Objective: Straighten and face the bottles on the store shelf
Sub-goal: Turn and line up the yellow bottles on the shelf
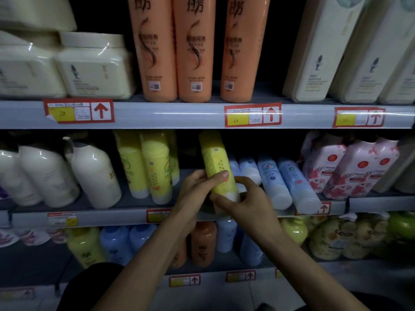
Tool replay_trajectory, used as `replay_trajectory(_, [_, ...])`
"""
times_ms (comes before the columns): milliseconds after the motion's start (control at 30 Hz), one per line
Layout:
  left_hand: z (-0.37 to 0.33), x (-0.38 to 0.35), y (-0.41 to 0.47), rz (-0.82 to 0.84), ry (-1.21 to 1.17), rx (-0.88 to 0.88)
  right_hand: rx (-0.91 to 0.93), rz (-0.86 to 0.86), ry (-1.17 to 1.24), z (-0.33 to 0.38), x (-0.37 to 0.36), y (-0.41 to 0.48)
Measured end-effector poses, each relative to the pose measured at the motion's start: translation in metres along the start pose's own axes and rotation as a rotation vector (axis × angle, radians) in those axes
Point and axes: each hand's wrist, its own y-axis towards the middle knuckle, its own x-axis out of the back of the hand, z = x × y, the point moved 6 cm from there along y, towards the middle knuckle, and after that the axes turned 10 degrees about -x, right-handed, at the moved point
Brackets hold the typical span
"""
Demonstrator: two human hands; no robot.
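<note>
- Now, the left hand [197,187] wraps the yellow bottle [216,167] at mid-body, thumb across its front. The right hand [244,203] curls round its white lower end.
- The bottle is tilted over the near edge of the middle shelf [112,217], between the other yellow bottles [155,167] on the left and the blue bottles [274,182] on the right.
- Set down slanted, it would likely topple off the near edge.
- The right hand is just beside the blue bottles and could knock them askew.
- The glossy body may slip while being turned.
</note>
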Motion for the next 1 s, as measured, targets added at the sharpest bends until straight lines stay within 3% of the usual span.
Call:
replay_trajectory(133, [0.0, 0.006, -0.005, -0.027, -0.061, 0.067, -0.013, -0.055, -0.185, 0.009, 0.007, 0.0])
replay_trajectory(267, [-0.002, 0.019, -0.007, -0.069, -0.041, 0.073, -0.062, -0.041, -0.082, 0.012, 0.012, 0.007])
replay_trajectory(567, [-0.022, 0.035, -0.011, -0.003, 0.101, -0.115, 0.059, 0.055, -0.136, 0.027, -0.015, 0.008])
replay_trajectory(733, [-0.024, 0.034, -0.013, 0.065, 0.114, -0.169, -0.006, 0.216, 0.021, 0.02, -0.029, 0.02])
replay_trajectory(1000, [-0.025, 0.043, -0.014, 0.013, 0.116, -0.186, 0.026, 0.286, 0.147, 0.024, -0.036, 0.021])
